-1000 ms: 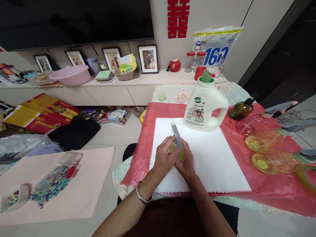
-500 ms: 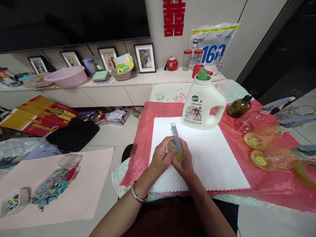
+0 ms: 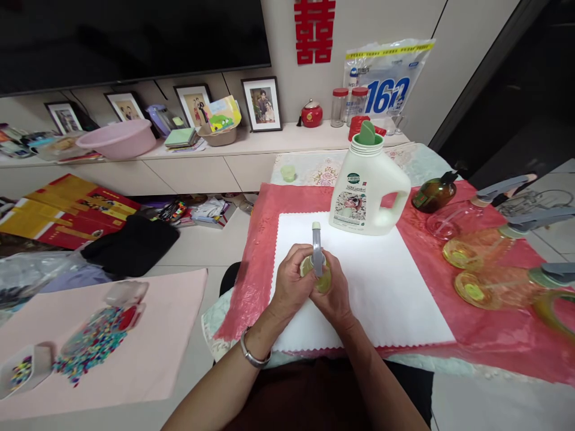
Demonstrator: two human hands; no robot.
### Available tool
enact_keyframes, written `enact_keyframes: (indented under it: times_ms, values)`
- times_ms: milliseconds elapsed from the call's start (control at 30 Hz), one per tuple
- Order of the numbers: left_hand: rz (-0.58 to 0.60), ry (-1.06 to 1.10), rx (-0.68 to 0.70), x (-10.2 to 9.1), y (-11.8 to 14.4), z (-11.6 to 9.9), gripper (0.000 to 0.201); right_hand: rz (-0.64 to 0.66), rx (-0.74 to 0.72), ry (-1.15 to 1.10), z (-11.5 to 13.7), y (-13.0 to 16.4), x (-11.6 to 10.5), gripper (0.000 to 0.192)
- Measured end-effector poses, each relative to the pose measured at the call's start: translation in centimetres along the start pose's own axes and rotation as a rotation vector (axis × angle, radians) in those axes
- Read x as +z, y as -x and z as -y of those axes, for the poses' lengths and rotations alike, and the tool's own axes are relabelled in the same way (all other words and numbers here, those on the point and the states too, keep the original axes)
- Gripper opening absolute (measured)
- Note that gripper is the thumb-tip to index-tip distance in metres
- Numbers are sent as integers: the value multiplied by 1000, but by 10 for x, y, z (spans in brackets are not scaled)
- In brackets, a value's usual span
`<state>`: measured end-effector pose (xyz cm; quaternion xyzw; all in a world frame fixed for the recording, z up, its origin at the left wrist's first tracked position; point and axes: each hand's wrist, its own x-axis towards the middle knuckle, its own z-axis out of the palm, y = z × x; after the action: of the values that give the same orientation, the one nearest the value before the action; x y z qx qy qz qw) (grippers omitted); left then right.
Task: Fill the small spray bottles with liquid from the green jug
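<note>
Both hands are wrapped round a small spray bottle [image 3: 318, 258] with a grey trigger head and yellowish liquid. My left hand [image 3: 293, 281] grips its left side, thumb near the neck. My right hand [image 3: 335, 290] closes round the other side, and parts of the bottle are hidden by fingers. Below them lies a white scalloped-edge sheet [image 3: 381, 299]. Just beyond stands a large white jug [image 3: 371, 188] of detergent, uncapped, with a green spout at its mouth. A small pale green cup [image 3: 288, 174], perhaps a cap, sits at the far left of the table.
At the right lie a pink spray bottle [image 3: 458, 218], yellow spray bottles [image 3: 476, 245] and a brown pump bottle [image 3: 435, 194]. Red plastic [image 3: 251, 257] covers the table. On the left, a pink cloth [image 3: 166, 335] bears spilled colourful beads [image 3: 92, 344]. Behind runs a shelf [image 3: 179, 164] with picture frames.
The spray bottle has turned between my hands, so its grey head now points straight away from me instead of slanting left. Both hands keep their hold. The view has shifted slightly.
</note>
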<state>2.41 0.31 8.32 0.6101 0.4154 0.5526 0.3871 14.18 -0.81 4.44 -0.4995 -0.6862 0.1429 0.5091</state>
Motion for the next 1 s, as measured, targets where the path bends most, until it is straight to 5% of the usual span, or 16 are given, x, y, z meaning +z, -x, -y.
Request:
enact_keyframes:
  times_ms: [300,533,1000]
  values:
    - [31,127,-150,0,11,-3,33,-11,27,-19,3,-2,0,39]
    - [-98,222,-136,8,0,-4,37,7,38,-26,-4,4,3,52]
    - [48,310,-258,-3,0,-4,39,9,49,-64,0,2,1,46]
